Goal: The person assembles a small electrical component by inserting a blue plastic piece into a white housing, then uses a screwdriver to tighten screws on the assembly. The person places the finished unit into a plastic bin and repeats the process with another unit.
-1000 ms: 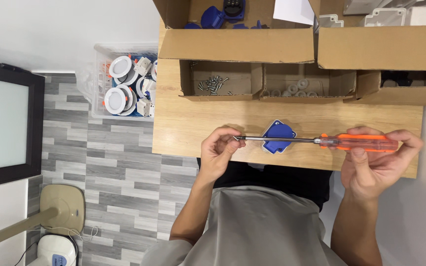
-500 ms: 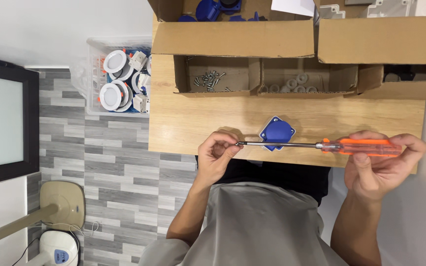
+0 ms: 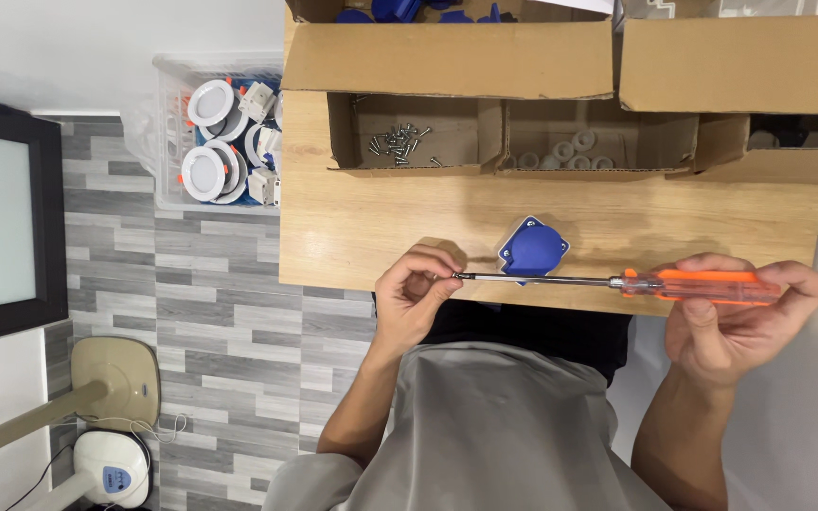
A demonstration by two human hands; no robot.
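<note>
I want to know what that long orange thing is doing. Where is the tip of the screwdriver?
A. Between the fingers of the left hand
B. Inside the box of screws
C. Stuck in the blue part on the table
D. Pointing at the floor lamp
A: the right hand grips the orange handle of the screwdriver, and its metal tip meets the pinched fingers of the left hand, in front of the blue part.

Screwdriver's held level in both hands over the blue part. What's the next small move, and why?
Probably tip the screwdriver down toward the blue part: the left hand pinches its tip, the right hand holds the orange handle, and the shaft lies flat.
</note>
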